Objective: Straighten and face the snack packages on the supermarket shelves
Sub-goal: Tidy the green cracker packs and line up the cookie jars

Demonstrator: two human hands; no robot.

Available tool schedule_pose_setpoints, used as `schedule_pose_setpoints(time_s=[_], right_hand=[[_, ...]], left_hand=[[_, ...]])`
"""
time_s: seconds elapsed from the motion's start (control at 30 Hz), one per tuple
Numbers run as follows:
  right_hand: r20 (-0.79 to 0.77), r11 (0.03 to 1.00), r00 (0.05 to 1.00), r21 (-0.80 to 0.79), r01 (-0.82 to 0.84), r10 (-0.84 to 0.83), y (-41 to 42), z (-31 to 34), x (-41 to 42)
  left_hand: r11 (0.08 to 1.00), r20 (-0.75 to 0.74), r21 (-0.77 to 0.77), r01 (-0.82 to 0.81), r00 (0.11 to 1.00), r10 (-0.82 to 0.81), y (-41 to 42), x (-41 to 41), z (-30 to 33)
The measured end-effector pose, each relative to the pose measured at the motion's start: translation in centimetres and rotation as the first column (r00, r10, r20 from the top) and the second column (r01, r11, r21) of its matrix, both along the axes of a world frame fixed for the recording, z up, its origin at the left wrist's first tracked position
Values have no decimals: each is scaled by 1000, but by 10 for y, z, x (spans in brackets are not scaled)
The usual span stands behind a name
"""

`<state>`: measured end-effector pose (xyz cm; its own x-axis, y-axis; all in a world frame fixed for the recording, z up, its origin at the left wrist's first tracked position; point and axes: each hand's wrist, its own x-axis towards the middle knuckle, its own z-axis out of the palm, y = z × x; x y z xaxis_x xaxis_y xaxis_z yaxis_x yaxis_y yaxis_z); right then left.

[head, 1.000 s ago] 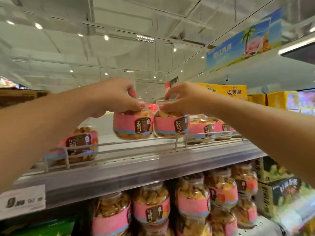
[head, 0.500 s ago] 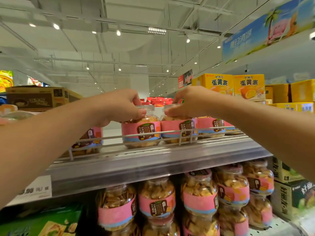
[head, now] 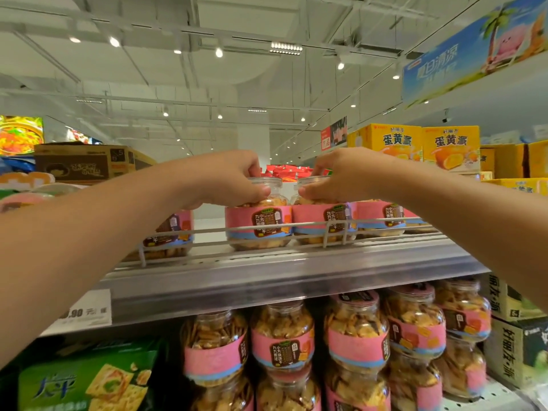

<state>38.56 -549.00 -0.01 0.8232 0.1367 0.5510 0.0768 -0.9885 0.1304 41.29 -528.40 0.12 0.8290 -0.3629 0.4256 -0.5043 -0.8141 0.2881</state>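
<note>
Only the head view here, so one angle. Both hands are up at the top grey metal shelf (head: 267, 274), each on a clear plastic cracker jar with a pink label band. The left hand (head: 228, 180) is curled over the lid and shoulder of the left jar (head: 258, 221), thumb pressed against the neck. The right hand (head: 335, 176) does the same on the right jar (head: 324, 221). So neither hand is spread wide, both are clamped on a jar top.

What's changed: a second ago the two jars looked lifted, bottoms hanging above the white wire front rail (head: 296, 226). Half a second ago they were coming down behind it. Now both seem to sit on the shelf right behind the rail, touching each other side by side. I'd say the placing part is about done and what's left is a small twist to face them, then letting go.

Orientation: both jars stand upright, long axis vertical, lids up. The dark brown label panels point out toward the aisle, roughly at the camera. The right one looks turned a touch to the right, though the rail upright crosses it so I can't be sure.

Another pink-banded jar (head: 169, 235) sits to the left, apart from the pair, partly hidden by the left forearm. More jars run off to the right.
</note>
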Motion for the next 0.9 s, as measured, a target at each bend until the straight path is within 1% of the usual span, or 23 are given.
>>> schedule_pose_setpoints(time_s=[0.03, 0.07, 0.1, 0.13, 0.2, 0.27, 0.33, 0.43, 0.53, 0.63, 0.7, 0.73, 0.8, 0.87, 0.9], right_hand=[[23, 1000, 1000, -27, 6, -5, 2, 2, -1], [65, 999, 998, -31, -14, 16, 5, 5, -3], [119, 998, 991, -7, -67, 68, 11, 7, -5], [177, 988, 973, 31, -154, 146, 18, 9, -8], [277, 929, 901, 63, -364, 335, 40, 11, -12], [282, 861, 834, 51, -506, 474, 68, 7, -15], [215, 825, 809, 27, -564, 547, 97, 2, -13], [105, 814, 810, 5, -580, 577, 136, -3, -4], [38, 827, 829, 63, -559, 558, 163, -2, 4], [-39, 853, 858, 136, -503, 512, 182, 2, 11], [-82, 854, 858, 181, -488, 508, 191, 2, 15], [-91, 852, 857, 202, -483, 507, 194, 2, 16], [-95, 848, 859, 247, -470, 504, 196, 3, 17], [-100, 835, 857, 307, -457, 506, 196, 4, 17], [-105, 830, 857, 330, -449, 505, 195, 5, 16]], left_hand=[[1000, 31, 22, 18, 999, -19, 3, -4, 3], [999, 72, 8, 52, 996, -52, 9, -9, 7], [995, 118, -38, 93, 989, -88, 16, -15, 12], [987, 175, -97, 131, 978, -112, 26, -21, 18], [974, 283, -170, 147, 954, -95, 53, -32, 27], [980, 330, -175, 99, 943, -37, 86, -40, 30], [989, 321, -149, 22, 947, 27, 122, -44, 29], [989, 259, -106, -104, 957, 128, 172, -46, 24], [985, 191, -38, -167, 966, 171, 209, -46, 16], [989, 70, 50, -139, 988, 136, 230, -44, 7], [990, -37, 109, -85, 995, 90, 238, -41, 4], [990, -64, 127, -61, 996, 69, 240, -40, 3], [985, -36, 165, -42, 998, 49, 243, -34, 3], [985, 10, 173, -21, 1000, 20, 244, -28, 5], [985, 4, 170, 3, 1000, -3, 243, -25, 6]])
